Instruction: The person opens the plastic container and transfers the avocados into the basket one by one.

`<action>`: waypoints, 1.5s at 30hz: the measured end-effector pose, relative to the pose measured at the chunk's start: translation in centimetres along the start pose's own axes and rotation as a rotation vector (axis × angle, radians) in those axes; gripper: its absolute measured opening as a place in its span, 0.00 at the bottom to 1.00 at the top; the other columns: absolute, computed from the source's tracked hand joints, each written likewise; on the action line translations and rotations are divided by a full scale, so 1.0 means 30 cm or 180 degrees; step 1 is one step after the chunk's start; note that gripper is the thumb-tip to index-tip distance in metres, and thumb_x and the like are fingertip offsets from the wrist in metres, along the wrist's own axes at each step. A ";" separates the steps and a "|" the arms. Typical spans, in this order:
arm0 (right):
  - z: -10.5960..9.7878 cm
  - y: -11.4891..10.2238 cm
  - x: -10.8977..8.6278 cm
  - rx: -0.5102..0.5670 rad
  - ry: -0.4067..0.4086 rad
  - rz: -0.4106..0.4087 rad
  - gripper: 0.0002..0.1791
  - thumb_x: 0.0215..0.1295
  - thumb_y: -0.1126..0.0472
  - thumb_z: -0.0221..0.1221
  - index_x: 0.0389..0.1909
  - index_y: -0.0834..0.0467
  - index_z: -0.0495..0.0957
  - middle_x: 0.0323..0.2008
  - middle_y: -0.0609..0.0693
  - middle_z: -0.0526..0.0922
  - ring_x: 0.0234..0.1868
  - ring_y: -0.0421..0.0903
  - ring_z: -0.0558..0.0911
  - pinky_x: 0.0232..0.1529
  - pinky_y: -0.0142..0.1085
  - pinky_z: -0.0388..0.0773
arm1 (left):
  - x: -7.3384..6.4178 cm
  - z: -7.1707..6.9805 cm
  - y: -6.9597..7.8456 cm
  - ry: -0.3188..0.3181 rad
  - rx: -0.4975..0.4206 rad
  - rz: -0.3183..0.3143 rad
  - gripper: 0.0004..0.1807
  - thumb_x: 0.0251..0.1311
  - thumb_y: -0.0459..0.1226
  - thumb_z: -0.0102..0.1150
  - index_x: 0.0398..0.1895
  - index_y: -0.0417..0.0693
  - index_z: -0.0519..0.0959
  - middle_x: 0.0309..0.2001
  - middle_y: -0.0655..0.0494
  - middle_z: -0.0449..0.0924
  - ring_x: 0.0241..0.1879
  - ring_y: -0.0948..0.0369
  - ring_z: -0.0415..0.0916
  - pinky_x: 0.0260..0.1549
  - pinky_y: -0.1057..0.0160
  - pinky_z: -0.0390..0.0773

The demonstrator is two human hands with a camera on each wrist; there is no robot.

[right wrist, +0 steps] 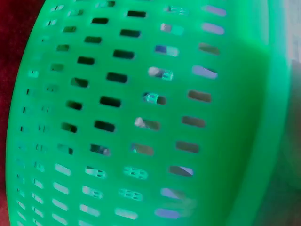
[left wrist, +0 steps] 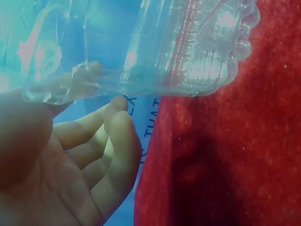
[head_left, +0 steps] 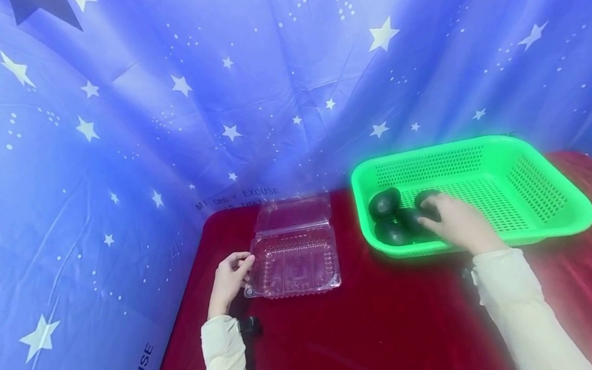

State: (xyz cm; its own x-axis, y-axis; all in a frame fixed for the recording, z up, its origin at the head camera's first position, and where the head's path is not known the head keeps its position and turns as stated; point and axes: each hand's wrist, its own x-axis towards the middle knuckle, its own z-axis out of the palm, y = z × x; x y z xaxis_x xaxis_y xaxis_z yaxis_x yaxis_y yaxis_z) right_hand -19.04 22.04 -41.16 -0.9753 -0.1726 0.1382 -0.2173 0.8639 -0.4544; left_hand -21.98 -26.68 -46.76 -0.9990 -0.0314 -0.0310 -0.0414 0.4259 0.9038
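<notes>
My left hand (head_left: pixel 230 278) holds the left rim of a clear plastic clamshell box (head_left: pixel 297 261), which lies with its lid (head_left: pixel 293 213) folded back. In the left wrist view the thumb overlaps the clear plastic and the fingertips (left wrist: pixel 120 106) meet its edge. Inside a green plastic basket (head_left: pixel 562 203), my right hand (head_left: pixel 458 223) grips a dark avocado (head_left: pixel 426 198) between thumb and fingers. Several more dark avocados (head_left: pixel 385 203) lie together at the basket's left end. The right wrist view shows mostly the basket's slotted wall (right wrist: pixel 155 110); the hand's grip is hidden there.
A dark red cloth (head_left: pixel 372 331) covers the table under the box and basket. Behind and to the left hangs a blue curtain (head_left: pixel 288 91) with white stars, close to the table's edges. The basket stands right of the box, a gap between them.
</notes>
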 end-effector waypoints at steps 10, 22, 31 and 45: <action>-0.042 -0.063 -0.058 -0.0121 0.0413 -0.0265 0.24 0.64 0.61 0.63 0.58 0.68 0.73 0.52 0.67 0.79 0.52 0.65 0.79 0.49 0.62 0.77 | -0.008 -0.003 0.033 0.0204 0.0369 0.0183 0.18 0.66 0.43 0.63 0.50 0.38 0.81 0.33 0.42 0.83 0.25 0.60 0.78 0.23 0.65 0.83; -0.048 -0.112 -0.096 -0.0385 0.0876 -0.0764 0.21 0.58 0.63 0.67 0.51 0.66 0.77 0.45 0.61 0.82 0.46 0.59 0.81 0.42 0.56 0.82 | -0.057 -0.005 0.161 0.0542 0.0944 0.0615 0.18 0.66 0.41 0.63 0.52 0.37 0.81 0.36 0.47 0.83 0.33 0.53 0.82 0.35 0.60 0.81; -0.042 -0.146 -0.145 -0.0368 0.1026 -0.0981 0.21 0.56 0.61 0.70 0.50 0.62 0.77 0.43 0.57 0.80 0.42 0.55 0.81 0.35 0.53 0.83 | -0.115 0.073 0.267 0.0594 0.1131 0.1174 0.13 0.63 0.38 0.65 0.48 0.40 0.82 0.35 0.50 0.80 0.36 0.52 0.81 0.38 0.53 0.81; 0.039 -0.192 -0.212 -0.0306 0.1270 -0.1297 0.34 0.65 0.44 0.60 0.60 0.67 0.72 0.54 0.61 0.76 0.56 0.58 0.75 0.54 0.55 0.77 | -0.254 0.240 0.341 0.0382 0.1454 0.1696 0.22 0.62 0.42 0.67 0.59 0.50 0.78 0.51 0.53 0.79 0.51 0.55 0.78 0.52 0.53 0.80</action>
State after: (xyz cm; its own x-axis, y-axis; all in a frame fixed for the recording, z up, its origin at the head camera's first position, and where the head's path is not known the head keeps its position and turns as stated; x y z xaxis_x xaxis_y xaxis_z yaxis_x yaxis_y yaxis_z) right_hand -11.64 17.60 -40.44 -0.7187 -0.3248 0.6149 -0.5493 0.8073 -0.2156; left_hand -14.91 -15.58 -40.35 -0.8776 0.1984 0.4363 0.4238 0.7466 0.5129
